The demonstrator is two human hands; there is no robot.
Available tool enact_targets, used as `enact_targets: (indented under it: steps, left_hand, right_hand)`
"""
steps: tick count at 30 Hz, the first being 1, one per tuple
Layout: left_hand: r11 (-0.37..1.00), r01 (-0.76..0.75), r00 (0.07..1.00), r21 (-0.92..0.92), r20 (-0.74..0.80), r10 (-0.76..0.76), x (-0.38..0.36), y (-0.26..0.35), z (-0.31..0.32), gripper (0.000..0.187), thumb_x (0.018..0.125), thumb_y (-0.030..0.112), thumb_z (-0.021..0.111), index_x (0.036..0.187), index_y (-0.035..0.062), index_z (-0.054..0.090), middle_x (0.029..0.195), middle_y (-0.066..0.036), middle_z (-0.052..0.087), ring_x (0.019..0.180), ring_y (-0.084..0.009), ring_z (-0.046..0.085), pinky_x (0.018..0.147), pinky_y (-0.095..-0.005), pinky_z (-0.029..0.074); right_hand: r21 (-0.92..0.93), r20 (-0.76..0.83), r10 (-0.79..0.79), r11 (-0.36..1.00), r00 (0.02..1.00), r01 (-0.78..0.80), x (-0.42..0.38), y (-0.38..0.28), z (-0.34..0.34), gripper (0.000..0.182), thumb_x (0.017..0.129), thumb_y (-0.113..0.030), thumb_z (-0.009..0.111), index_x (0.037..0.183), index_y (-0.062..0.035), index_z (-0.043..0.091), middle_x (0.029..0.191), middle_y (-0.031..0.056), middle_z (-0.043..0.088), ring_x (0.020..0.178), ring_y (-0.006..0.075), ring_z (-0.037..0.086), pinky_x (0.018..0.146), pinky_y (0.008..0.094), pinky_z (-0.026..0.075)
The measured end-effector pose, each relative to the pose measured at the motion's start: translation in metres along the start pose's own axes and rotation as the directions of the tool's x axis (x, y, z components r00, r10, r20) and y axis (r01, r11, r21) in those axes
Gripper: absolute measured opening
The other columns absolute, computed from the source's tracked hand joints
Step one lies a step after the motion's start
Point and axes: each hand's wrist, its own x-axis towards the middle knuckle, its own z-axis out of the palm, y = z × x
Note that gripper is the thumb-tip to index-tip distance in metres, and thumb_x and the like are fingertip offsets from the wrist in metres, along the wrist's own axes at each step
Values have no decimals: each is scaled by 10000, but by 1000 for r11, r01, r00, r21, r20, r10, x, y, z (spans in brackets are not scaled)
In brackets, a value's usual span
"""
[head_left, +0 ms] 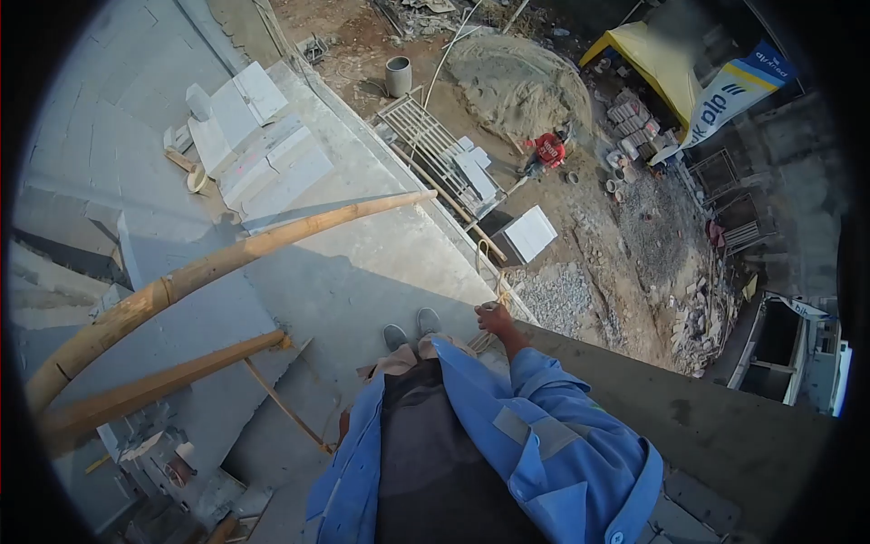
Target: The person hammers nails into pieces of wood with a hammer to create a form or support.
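Fingers [484, 310] of right hand [495, 318] curled near cord [504, 294]; banner [728, 98] lettering unclear.

Most of our left hand [344, 422] is hidden beside our open blue long-sleeved jacket [566, 444], so we cannot tell its grip. At our right hand [494, 317], the thin pale strands [504, 294] are too small to trace. The dark rim cuts off the long, curved tan bamboo pole [227, 258]. We cannot make out what the distant person in a red top [548, 150] handles.
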Motion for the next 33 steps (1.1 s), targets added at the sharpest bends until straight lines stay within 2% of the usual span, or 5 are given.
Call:
enact_targets:
  steps: [3,5,14,19,33]
  left_hand:
    - [999,-47,998,27,30,46,15,12,-9,516,825,365,660,1166,-22,652,1101,-219,680,978,-346,665,873,-422,514]
    - [998,-66,997,20,29,65,25,18,-9,510,826,360,662,1164,-22,653,1095,-217,682,974,-343,667,869,-420,515]
    - [991,-89,993,-96,-80,81,31,50,-12,483,831,338,668,1156,-19,657,1068,-208,692,955,-328,674,851,-413,519]
    - [984,-58,992,-171,-120,37,18,33,4,467,834,325,672,1151,-18,659,1053,-203,697,944,-319,677,841,-408,521]
    - [891,-86,923,-446,-371,-97,33,-38,57,425,841,290,683,1137,-14,665,1012,-189,712,915,-296,688,814,-396,527]
  right_hand:
    - [-325,174,-107,932,979,160,5,75,-14,311,925,-321,627,1061,-41,627,717,59,645,559,149,603,500,286,456]
    - [-859,468,-122,168,875,483,-12,90,-24,203,956,-289,572,1011,-109,645,693,43,636,518,152,580,469,300,447]
    - [-284,164,-200,928,966,240,27,134,-24,251,927,-276,632,1021,-47,673,679,62,612,482,175,571,426,342,451]
    - [94,-24,172,981,985,-169,-7,4,-18,250,875,-246,674,940,-4,669,667,67,634,558,205,618,529,374,496]
    - [-260,116,-183,943,976,208,27,104,-39,293,894,-271,673,936,19,674,701,96,638,539,203,613,471,330,487]
